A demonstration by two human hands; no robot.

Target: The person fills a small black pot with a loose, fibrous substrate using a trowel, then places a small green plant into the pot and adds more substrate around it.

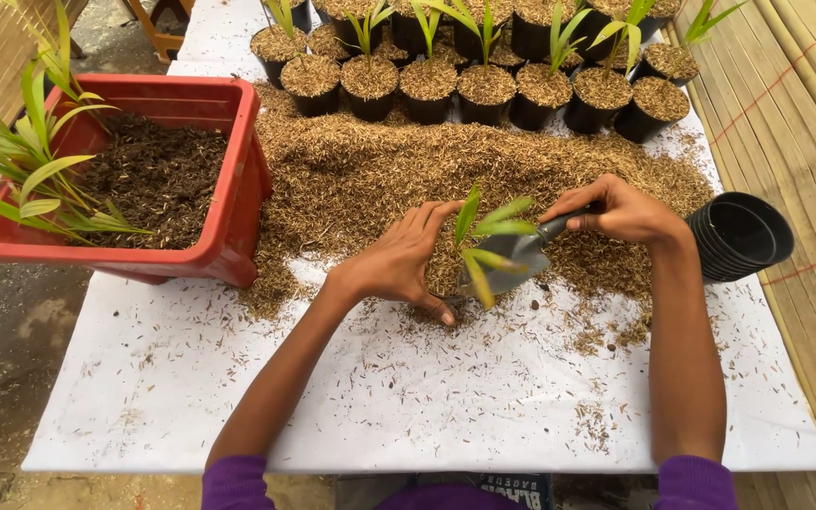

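Both forearms reach forward over the white sheet point(408, 397). The left hand point(399, 264) curls around a small black pot point(446, 283) holding a green seedling point(488, 236), fingers wrapped on its side, at the near edge of the loose, tan husk pile point(380, 161). The right hand point(620, 212) is closed around the handle of a grey metal trowel point(512, 260), its blade tilted at the pot's rim.

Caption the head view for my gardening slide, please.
Left hand steadies a seedling pot while right hand tips in husk with a trowel.
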